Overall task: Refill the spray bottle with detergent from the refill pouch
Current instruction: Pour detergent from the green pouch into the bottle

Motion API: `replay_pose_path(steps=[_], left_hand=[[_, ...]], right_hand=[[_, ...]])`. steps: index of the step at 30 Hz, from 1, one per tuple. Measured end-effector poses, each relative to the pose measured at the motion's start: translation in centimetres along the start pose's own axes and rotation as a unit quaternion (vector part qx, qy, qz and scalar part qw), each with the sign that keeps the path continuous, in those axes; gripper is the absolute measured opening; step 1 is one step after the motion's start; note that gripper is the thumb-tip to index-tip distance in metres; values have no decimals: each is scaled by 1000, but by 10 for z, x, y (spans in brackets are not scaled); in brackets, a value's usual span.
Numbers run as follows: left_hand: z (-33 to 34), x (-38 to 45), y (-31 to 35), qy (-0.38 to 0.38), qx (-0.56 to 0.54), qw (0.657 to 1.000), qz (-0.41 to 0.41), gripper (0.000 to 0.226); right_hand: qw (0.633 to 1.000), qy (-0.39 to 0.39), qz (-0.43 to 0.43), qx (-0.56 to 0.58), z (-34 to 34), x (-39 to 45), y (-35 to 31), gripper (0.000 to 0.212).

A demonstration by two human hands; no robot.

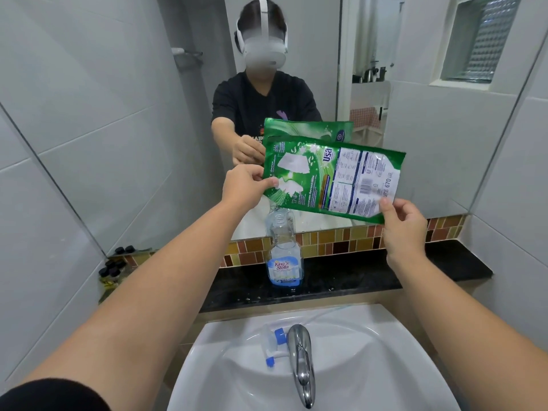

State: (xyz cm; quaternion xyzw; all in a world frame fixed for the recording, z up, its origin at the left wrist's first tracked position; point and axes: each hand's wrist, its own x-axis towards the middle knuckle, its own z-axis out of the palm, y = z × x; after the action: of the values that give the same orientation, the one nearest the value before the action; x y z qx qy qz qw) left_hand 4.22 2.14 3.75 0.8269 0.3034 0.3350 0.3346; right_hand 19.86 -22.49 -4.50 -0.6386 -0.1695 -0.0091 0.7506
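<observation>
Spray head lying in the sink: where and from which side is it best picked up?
Probably by the white body between its blue ends, from above. The spray head lies flat on the basin just left of the faucet, so reach in from the left.

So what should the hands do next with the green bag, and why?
Probably tip the refill pouch further, keeping its low corner over the spray bottle. Left hand and right hand hold it tilted above the bottle's open neck, and the bottle looks nearly empty.
</observation>
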Motion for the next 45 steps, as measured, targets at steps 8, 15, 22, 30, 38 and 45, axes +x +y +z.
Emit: replay_pose_path(steps=[8,15,22,30,38,45], left_hand=[[17,-20,-23,65,-134,983,-104,20],[33,-31,-35,92,-166,974,-124,40],[38,-35,-40,121,-166,969,-138,47],[40,-38,-38,130,-189,965,-129,44],[41,-39,-37,136,-192,963,-133,45],[41,-39,-41,142,-205,958,-141,41]], right_hand=[[994,-89,-67,-4,16,16,-41,8],[986,-117,-119,2,25,21,-62,14],[980,-130,-151,-20,33,18,-69,19],[981,-125,-146,-13,37,19,-75,18],[980,-124,-156,-25,40,22,-77,19],[973,-131,-186,-49,48,27,-83,16]])
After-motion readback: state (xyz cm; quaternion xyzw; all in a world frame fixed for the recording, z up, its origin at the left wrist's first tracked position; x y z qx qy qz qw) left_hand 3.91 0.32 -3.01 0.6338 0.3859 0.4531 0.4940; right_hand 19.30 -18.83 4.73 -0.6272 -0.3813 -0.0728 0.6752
